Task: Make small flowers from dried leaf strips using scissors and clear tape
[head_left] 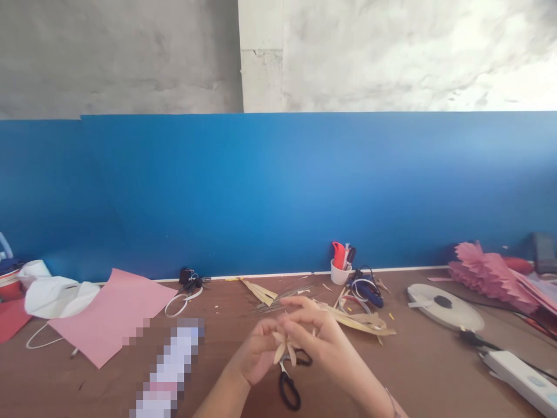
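On the table [226, 342], the cup [340, 273] stands behind the scissors [284, 377].

A pink sheet [117, 310] lies left, a white power strip [520, 380] right, before a blue partition [278, 191].

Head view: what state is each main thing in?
Left hand: fingers curled
Right hand: fingers bent
Pale piece: between hands, strips splayed
Scissors: handles apart, blades mostly hidden
White cup: upright, items inside
Pink sheet: spread out
Pleated pink paper: folded
White reel: lying flat
Power strip: switch state unclear
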Demonstrator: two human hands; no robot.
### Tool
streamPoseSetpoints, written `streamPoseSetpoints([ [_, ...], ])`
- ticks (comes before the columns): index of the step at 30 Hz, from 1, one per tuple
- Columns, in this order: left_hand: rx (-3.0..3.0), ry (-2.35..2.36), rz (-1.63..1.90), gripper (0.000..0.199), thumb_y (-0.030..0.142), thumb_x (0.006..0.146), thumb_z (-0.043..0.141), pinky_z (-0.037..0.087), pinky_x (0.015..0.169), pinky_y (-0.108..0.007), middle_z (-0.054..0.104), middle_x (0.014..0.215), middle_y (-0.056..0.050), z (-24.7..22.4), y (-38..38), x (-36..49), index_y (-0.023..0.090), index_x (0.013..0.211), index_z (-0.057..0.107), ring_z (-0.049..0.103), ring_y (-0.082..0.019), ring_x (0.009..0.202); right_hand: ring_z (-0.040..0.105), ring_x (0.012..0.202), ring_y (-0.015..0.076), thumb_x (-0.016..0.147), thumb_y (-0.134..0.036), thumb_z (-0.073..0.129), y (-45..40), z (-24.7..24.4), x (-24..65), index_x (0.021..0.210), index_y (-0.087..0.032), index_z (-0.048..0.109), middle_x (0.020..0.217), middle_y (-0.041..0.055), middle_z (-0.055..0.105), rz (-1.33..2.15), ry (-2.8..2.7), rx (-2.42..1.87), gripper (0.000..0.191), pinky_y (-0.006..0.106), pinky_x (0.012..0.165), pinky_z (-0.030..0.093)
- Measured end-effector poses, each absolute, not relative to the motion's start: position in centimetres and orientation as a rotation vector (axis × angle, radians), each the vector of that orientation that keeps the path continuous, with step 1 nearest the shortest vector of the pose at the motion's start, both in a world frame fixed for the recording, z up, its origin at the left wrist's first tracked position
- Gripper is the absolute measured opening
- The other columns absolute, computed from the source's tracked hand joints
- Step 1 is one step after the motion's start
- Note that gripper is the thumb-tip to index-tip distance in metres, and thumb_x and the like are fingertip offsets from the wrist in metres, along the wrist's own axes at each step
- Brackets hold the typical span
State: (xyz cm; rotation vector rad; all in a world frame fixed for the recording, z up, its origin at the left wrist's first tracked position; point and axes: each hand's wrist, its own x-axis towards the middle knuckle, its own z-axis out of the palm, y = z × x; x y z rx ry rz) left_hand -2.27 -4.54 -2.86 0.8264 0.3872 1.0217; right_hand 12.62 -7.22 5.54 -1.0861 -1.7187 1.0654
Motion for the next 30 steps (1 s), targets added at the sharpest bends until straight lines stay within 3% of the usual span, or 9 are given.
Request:
streamPoseSetpoints([
  [3,0.805,0.368,1.147,0.019,0.025,0.056,0.082,0.04,0.068,-0.027,0.057,0.075,-0.003,-2.7,-4.2,-2.3,0.014,0.064,0.069,0.051,-0.014,0.069,0.055,0.094,0.0224,0.085,-0.039,0.052,-6.7,5.7,13.5,0.08,-0.022,0.066,0.096,0.0061,0.062,0.91,-1.626,-1.132,0.023,0.032,0.082,0.041],
  [5,0.805,0.366,1.211,0.021,0.026,0.056,0.083,0.038,0.069,-0.024,0.055,0.075,-0.002,-2.5,-4.1,-2.4,0.013,0.063,0.068,0.048,-0.013,0.07,0.052,0.072,0.0185,0.083,-0.041,0.054,-6.3,5.6,13.9,0.071,-0.02,0.06,0.071,0.0012,0.055,0.882,-1.608,-1.24,0.025,0.03,0.069,0.04],
  [7,0.785,0.383,1.233,0.024,0.028,0.056,0.084,0.036,0.069,-0.024,0.055,0.074,-0.002,-2.3,-4.0,-2.3,0.013,0.065,0.068,0.048,-0.013,0.071,0.043,0.061,0.0144,0.08,-0.043,0.056,-6.0,5.2,14.0,0.059,-0.019,0.054,0.061,-0.0021,0.045,0.99,-1.674,-1.279,0.032,0.027,0.059,0.036],
  [10,0.748,0.409,1.22,0.024,0.028,0.057,0.084,0.036,0.067,-0.024,0.056,0.072,-0.001,-2.3,-4.1,-2.1,0.014,0.07,0.068,0.049,-0.012,0.069,0.039,0.057,0.0107,0.078,-0.039,0.06,-5.7,4.3,13.6,0.052,-0.017,0.051,0.064,-0.0021,0.045,1.281,-1.729,-1.188,0.035,0.025,0.053,0.032],
  [14,0.697,0.427,1.208,0.027,0.028,0.058,0.084,0.037,0.066,-0.025,0.059,0.069,0.0,-2.4,-4.3,-1.6,0.014,0.077,0.07,0.053,-0.014,0.068,0.035,0.053,0.0085,0.073,-0.032,0.064,-5.5,3.2,12.8,0.056,-0.017,0.054,0.063,-0.0026,0.047,1.501,-1.596,-1.133,0.025,0.023,0.048,0.027],
  [20,0.603,0.418,1.244,0.024,0.024,0.058,0.083,0.039,0.08,-0.028,0.064,0.074,-0.003,-3.1,-3.9,-1.3,0.014,0.077,0.072,0.057,-0.016,0.077,0.035,0.053,0.0089,0.073,-0.038,0.066,-5.2,3.8,13.5,0.055,-0.017,0.057,0.064,-0.0021,0.05,1.462,-1.659,-1.133,0.029,0.022,0.048,0.026],
  [25,0.619,0.385,1.267,0.023,0.028,0.057,0.084,0.039,0.076,-0.029,0.066,0.079,-0.004,-3.9,-3.5,-1.5,0.014,0.072,0.073,0.057,-0.017,0.078,0.045,0.062,0.0125,0.076,-0.041,0.064,-5.1,5.2,14.3,0.068,-0.019,0.069,0.064,-0.001,0.056,1.419,-1.639,-1.158,0.024,0.023,0.059,0.036],
  [30,0.646,0.393,1.231,0.018,0.025,0.06,0.083,0.039,0.073,-0.027,0.065,0.078,-0.003,-4.5,-3.5,-1.4,0.015,0.071,0.073,0.056,-0.015,0.077,0.045,0.062,0.0127,0.07,-0.037,0.067,-4.7,4.9,13.8,0.055,-0.018,0.064,0.058,-0.0016,0.054,1.484,-1.515,-1.089,0.025,0.024,0.063,0.036],
])
